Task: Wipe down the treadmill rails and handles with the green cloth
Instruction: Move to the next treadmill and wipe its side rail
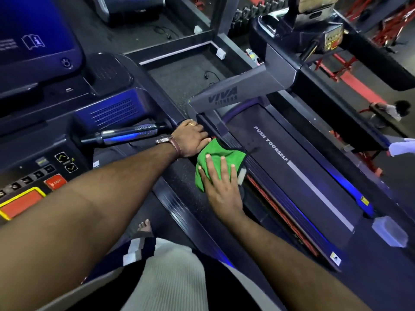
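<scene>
The green cloth [216,154] lies bunched on the dark side rail [179,176] of the treadmill, near its front end. My right hand [221,185] presses flat on the cloth, fingers spread over it. My left hand [190,140], with a watch on the wrist, rests palm down on the rail just beyond the cloth, its fingertips touching the cloth's far edge. The chrome handle [125,135] sticks out from the console just left of my left hand.
The console [33,182] with red stop buttons sits at left under a blue screen [33,30]. A neighbouring treadmill's belt [303,176] marked PUSH YOURSELF runs to the right. Its grey upright [235,93] rises just beyond my hands. A person sits far right.
</scene>
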`<state>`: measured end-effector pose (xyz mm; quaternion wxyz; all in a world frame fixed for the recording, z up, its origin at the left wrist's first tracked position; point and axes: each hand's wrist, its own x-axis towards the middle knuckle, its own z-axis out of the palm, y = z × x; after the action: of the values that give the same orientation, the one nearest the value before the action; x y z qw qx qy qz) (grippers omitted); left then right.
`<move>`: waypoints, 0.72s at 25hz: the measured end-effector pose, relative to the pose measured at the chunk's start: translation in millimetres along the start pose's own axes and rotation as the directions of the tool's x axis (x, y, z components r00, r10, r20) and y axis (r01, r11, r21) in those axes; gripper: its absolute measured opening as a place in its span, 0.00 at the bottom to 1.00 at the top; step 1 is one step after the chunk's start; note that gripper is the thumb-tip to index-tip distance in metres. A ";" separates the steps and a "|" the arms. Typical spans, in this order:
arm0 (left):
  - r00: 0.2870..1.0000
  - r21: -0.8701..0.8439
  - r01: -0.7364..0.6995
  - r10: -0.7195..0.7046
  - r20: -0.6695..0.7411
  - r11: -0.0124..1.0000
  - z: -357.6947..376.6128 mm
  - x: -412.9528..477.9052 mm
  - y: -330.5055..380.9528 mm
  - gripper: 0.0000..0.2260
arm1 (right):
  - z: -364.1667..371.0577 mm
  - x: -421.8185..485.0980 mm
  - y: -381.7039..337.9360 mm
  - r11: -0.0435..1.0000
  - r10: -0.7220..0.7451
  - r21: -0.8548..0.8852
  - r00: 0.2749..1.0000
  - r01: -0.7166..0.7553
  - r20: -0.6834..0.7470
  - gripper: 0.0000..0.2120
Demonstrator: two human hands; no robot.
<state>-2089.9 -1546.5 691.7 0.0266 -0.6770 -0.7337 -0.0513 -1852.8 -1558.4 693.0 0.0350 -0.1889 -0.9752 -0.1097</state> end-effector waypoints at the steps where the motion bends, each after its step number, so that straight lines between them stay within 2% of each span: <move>1: 1.000 -0.018 -0.021 0.021 -0.004 1.000 -1.0 1.2 -0.5 0.30 | 1.3 4.3 1.2 0.999 -0.032 -0.007 0.999 0.032 0.002 0.26; 3: 0.999 -0.067 -0.054 0.053 -0.006 0.996 -2.6 3.3 -5.2 0.30 | 3.1 -5.2 14.8 0.993 -0.119 -0.011 0.993 0.119 0.000 0.26; 5: 0.997 -0.100 -0.071 0.070 -0.015 0.992 -0.3 0.9 -9.6 0.28 | -2.3 -21.6 28.6 0.992 -0.127 0.002 0.991 0.127 0.047 0.35; 7: 0.998 -0.131 -0.051 0.048 -0.029 0.990 2.5 -0.7 -9.5 0.25 | -14.3 -12.4 39.9 0.999 -0.032 0.034 0.983 0.027 0.183 0.50; 9: 1.000 -0.153 -0.029 0.029 -0.007 0.988 3.8 -0.3 -7.8 0.20 | -19.4 16.1 47.6 0.962 0.092 0.216 0.944 -0.166 0.317 0.55; 10: 1.000 -0.157 -0.021 0.022 0.004 0.987 4.5 0.6 -7.7 0.18 | -22.4 30.9 51.6 0.882 0.142 0.368 0.909 -0.296 0.391 0.55; 12: 1.000 -0.170 -0.010 0.015 0.026 0.985 2.2 1.9 -7.7 0.18 | -22.9 45.7 65.9 0.556 0.164 0.672 0.857 -0.489 0.489 0.52; 13: 0.999 -0.179 -0.010 0.016 0.033 0.984 2.0 2.3 -8.8 0.19 | -21.4 44.9 72.9 0.389 0.166 0.747 0.839 -0.539 0.519 0.47; 14: 0.999 -0.187 -0.010 0.018 0.040 0.982 2.9 2.2 -10.6 0.19 | -24.0 40.7 76.3 0.281 0.169 0.765 0.815 -0.579 0.555 0.42; 15: 0.999 -0.198 -0.009 0.019 0.046 0.980 4.3 1.7 -11.9 0.20 | -28.1 34.0 74.8 0.277 0.191 0.741 0.791 -0.612 0.581 0.37; 16: 0.998 -0.207 -0.007 0.019 0.053 0.978 5.4 0.9 -12.6 0.20 | -28.2 25.3 70.3 0.392 0.250 0.670 0.774 -0.630 0.582 0.37; 18: 0.998 -0.217 0.001 0.013 0.064 0.976 6.9 1.7 -13.9 0.19 | -25.6 10.8 50.6 0.750 0.393 0.318 0.777 -0.581 0.493 0.46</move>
<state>-2103.7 -1545.1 684.5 -0.0714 -0.6795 -0.7221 -0.1087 -1843.1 -1514.5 729.3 -0.0916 -0.4463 -0.8729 0.1744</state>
